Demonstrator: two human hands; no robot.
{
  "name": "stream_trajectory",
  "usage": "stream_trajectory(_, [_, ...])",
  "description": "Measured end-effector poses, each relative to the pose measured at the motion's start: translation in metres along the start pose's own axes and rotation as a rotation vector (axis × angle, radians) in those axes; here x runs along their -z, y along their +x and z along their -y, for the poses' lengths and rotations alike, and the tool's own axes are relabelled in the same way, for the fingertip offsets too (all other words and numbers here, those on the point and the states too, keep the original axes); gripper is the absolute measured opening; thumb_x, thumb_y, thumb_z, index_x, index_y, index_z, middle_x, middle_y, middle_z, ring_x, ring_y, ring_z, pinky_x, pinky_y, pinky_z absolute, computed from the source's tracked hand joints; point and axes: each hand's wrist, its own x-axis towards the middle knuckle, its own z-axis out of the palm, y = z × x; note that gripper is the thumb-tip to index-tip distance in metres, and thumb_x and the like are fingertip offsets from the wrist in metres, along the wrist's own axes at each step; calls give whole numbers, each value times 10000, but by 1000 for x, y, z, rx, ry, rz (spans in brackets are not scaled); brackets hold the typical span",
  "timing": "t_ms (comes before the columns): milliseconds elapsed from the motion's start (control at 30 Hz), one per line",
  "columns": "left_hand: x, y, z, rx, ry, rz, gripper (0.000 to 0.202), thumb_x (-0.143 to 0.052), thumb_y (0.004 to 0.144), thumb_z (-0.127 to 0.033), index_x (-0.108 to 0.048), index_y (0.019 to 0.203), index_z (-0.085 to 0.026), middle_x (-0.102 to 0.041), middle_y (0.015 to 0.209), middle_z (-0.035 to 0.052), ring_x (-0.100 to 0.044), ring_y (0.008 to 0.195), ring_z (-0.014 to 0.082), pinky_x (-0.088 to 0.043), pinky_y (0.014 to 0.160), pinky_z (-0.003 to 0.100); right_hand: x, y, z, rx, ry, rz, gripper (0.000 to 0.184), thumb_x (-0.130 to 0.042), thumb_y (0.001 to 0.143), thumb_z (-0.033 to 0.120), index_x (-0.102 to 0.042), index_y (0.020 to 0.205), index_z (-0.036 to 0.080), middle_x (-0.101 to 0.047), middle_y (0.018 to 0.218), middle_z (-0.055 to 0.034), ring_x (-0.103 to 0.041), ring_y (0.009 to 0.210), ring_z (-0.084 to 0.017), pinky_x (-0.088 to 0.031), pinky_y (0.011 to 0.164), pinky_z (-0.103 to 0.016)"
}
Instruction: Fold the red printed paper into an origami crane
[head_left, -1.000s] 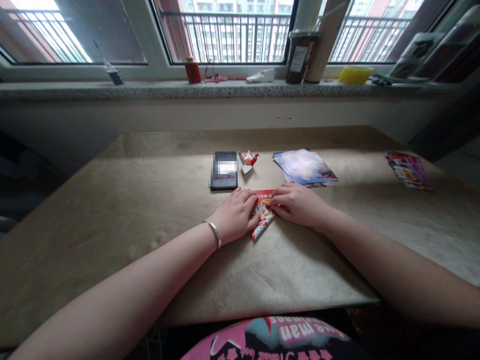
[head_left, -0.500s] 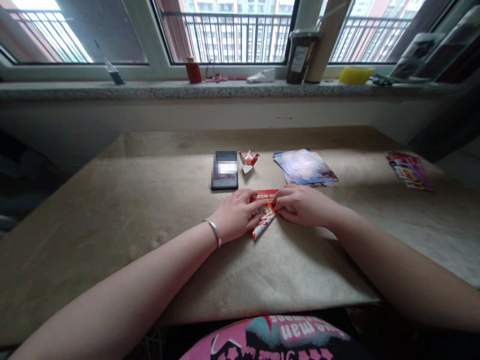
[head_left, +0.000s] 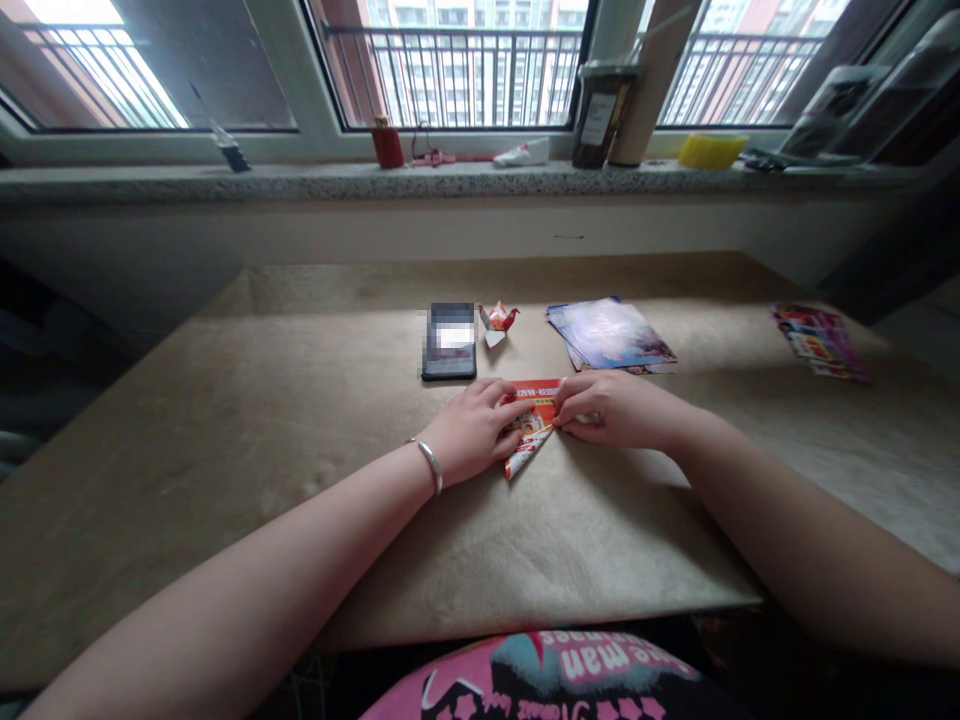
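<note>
A folded piece of red and white printed paper (head_left: 531,430) lies on the beige table (head_left: 300,420) between my hands, its point toward me. My left hand (head_left: 471,430), with a silver bangle on the wrist, presses its curled fingers on the paper's left side. My right hand (head_left: 619,410) pinches the paper's right edge with thumb and fingers together. A small finished red and white paper crane (head_left: 497,322) stands further back, beside a dark phone (head_left: 448,340).
A stack of colourful printed sheets (head_left: 609,335) lies right of the crane, and another leaflet (head_left: 819,342) lies at the far right. The stone windowsill (head_left: 450,178) holds a red cup (head_left: 388,145), a dark jar (head_left: 598,112), a yellow sponge (head_left: 711,150) and other small items.
My right hand has slid a little to the right along the paper's edge, uncovering more of its red top. My left hand has stayed put.
</note>
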Motion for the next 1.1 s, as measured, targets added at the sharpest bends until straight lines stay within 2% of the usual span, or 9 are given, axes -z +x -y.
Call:
stream_trajectory(167, [0, 1, 0, -5, 24, 3, 352, -458, 881, -316, -549, 1203, -205, -524, 1117, 79, -449, 1077, 215, -383, 985, 371, 2, -1, -1, 14, 33, 23, 201, -524, 796, 154, -700, 869, 220, -678, 918, -32, -614, 781, -134, -459, 737, -252])
stream_trajectory(300, [1, 1, 1, -4, 51, 18, 356, -466, 879, -337, -558, 1201, -214, -522, 1117, 78, -448, 1063, 216, -363, 988, 370, 3, 0, 0, 49, 53, 12, 202, -522, 797, 144, -702, 850, 218, -677, 916, -36, -611, 781, -131, -459, 739, -250])
stream_trajectory(467, [-2, -2, 1, -11, 132, 7, 361, -451, 895, -375, -513, 1249, -343, -503, 1126, 62, -466, 1042, 221, -303, 1004, 463, 3, 1, 1, 35, 19, 27, 176, -541, 789, 161, -706, 819, 216, -674, 891, -38, -606, 771, -136, -453, 735, -260])
stream_trajectory(533, [-2, -2, 1, -3, 146, 6, 340, -441, 902, -381, -525, 1231, -372, -492, 1133, 58, -468, 1047, 217, -287, 1013, 469, 4, 1, 2, 29, -22, 36, 175, -539, 796, 177, -708, 816, 220, -674, 875, -38, -603, 776, -144, -447, 748, -275])
stream_trajectory(800, [0, -2, 1, 6, 99, 64, 376, -404, 917, -435, -479, 1276, -356, -471, 1157, 52, -419, 1101, 212, -323, 1012, 384, 2, -3, 0, -25, -17, 1, 186, -537, 797, 204, -718, 824, 238, -683, 852, -20, -604, 728, -128, -440, 705, -248])
stream_trajectory(1100, [1, -2, 0, 35, 19, 97, 418, -416, 893, -501, -458, 1285, -361, -443, 1222, 53, -380, 1175, 236, -322, 1028, 399, 4, -1, 2, 6, -64, -5, 176, -549, 788, 187, -714, 816, 241, -671, 858, -29, -586, 748, -140, -430, 710, -266])
